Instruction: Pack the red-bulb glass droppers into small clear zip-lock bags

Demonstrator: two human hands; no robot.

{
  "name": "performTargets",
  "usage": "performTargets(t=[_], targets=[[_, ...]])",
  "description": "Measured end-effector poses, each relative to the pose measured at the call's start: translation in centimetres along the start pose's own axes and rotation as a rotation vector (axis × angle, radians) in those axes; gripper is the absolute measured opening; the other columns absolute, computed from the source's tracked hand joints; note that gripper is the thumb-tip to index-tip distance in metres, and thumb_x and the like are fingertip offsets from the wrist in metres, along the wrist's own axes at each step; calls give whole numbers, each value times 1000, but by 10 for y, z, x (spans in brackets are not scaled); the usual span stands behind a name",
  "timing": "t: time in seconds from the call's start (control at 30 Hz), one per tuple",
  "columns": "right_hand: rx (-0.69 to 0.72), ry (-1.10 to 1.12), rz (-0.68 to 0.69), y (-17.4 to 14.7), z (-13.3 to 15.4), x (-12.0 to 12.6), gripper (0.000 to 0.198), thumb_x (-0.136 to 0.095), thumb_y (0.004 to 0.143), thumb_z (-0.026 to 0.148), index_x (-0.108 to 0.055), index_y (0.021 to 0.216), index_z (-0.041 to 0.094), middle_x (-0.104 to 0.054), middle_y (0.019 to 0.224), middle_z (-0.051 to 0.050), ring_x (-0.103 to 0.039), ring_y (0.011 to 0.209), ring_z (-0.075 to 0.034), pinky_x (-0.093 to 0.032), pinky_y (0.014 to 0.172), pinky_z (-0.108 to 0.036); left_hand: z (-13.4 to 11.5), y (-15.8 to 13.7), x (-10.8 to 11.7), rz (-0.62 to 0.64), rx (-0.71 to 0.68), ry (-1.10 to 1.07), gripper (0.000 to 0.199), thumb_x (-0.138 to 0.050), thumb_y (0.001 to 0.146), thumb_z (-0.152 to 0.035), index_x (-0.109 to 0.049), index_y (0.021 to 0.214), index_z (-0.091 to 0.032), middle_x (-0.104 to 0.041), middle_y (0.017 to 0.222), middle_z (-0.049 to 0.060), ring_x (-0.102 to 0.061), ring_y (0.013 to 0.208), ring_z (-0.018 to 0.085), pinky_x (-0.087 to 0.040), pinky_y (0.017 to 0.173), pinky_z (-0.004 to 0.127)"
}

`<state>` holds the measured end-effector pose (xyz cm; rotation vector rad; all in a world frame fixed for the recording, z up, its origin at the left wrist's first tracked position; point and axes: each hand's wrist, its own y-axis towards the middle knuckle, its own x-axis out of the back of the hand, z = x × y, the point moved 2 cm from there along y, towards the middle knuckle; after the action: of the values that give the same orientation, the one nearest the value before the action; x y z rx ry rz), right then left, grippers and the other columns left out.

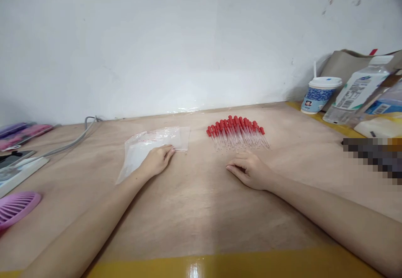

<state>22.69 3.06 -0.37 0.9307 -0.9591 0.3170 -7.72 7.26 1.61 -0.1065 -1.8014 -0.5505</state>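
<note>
My left hand (159, 159) lies over the lower right of a few overlapping clear zip bags (135, 154) with red seal lines. Its fingers are closed together at the edge of a bag, though the fingertips' exact grip is partly hidden. To the right, a heap of clear droppers with red rubber bulbs (236, 128) lies fanned out, bulbs toward the wall and tips toward me. Just in front of those tips rests my right hand (249, 170), curled with thumb and fingers drawn together. Nothing shows in it, and it stays apart from the droppers.
At the right stand a blue paper cup (318, 98) with a straw and a plastic bottle (358, 89), before a grey-beige bag (337, 66). A pink fan (19, 209), a white power strip (27, 173) and a grey cable (75, 137) lie left. Yellow tape (201, 265) edges the table.
</note>
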Motion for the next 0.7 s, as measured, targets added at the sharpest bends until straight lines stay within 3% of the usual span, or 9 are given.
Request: performTargets(t=[0.13, 0.2, 0.27, 0.37, 0.43, 0.5, 0.6, 0.7], targets=[[-7, -18, -53, 0, 0, 0, 20, -46, 84, 22, -63, 75, 18, -60, 67, -3, -52, 66, -15, -37, 68, -31, -18, -2, 8, -137, -4, -61, 44, -25, 94, -39, -57, 114, -16, -58, 119, 9, -54, 108, 24, -41, 92, 38], [-40, -21, -139, 0, -2, 2, 16, -47, 84, 23, -62, 84, 18, -59, 70, -4, -51, 66, -15, -39, 66, -30, -34, -5, 13, -132, -86, -104, 41, -29, 93, -38, -54, 120, -18, -54, 125, 7, -48, 116, 21, -37, 98, 36], [-91, -15, -243, -1, -6, 6, 19, -47, 83, 24, -60, 94, 16, -58, 76, -5, -51, 67, -15, -40, 64, -29, -53, -11, 17, 1, -272, -177, 35, -34, 93, -31, -55, 119, -22, -51, 128, 4, -43, 121, 20, -34, 101, 36], [-181, 14, -329, -3, -15, 12, 21, -46, 84, 23, -56, 100, 15, -58, 80, -7, -52, 69, -15, -41, 61, -27, -72, -23, 21, 329, -516, -255, 36, -35, 91, -18, -57, 117, -29, -44, 135, 0, -36, 127, 19, -31, 103, 40], [-215, 51, -306, -4, -21, 16, 17, -45, 84, 24, -57, 94, 15, -58, 77, -5, -52, 67, -14, -41, 61, -27, -75, -30, 25, 492, -545, -264, 38, -40, 88, -14, -58, 115, -32, -39, 138, -2, -31, 129, 20, -29, 104, 41], [-214, 77, -235, -5, -23, 19, 17, -45, 84, 25, -59, 79, 16, -57, 67, -3, -51, 62, -14, -39, 59, -27, -75, -33, 31, 565, -525, -285, 40, -49, 83, -18, -54, 120, -32, -33, 141, -2, -26, 131, 24, -27, 105, 45], [-163, 106, -123, -6, -21, 23, 21, -49, 82, 26, -59, 66, 17, -57, 61, -2, -51, 61, -14, -39, 60, -28, -82, -34, 35, 558, -479, -313, 51, -53, 81, -31, -41, 131, -31, -24, 145, 0, -20, 133, 27, -20, 106, 48], [-89, 185, -11, -6, -17, 25, 15, -55, 79, 26, -63, 69, 18, -61, 66, -3, -53, 67, -14, -41, 64, -29, -94, -33, 26, 480, -447, -206, 46, -41, 91, -38, -32, 135, -31, -19, 146, -1, -13, 135, 25, -13, 109, 47]])
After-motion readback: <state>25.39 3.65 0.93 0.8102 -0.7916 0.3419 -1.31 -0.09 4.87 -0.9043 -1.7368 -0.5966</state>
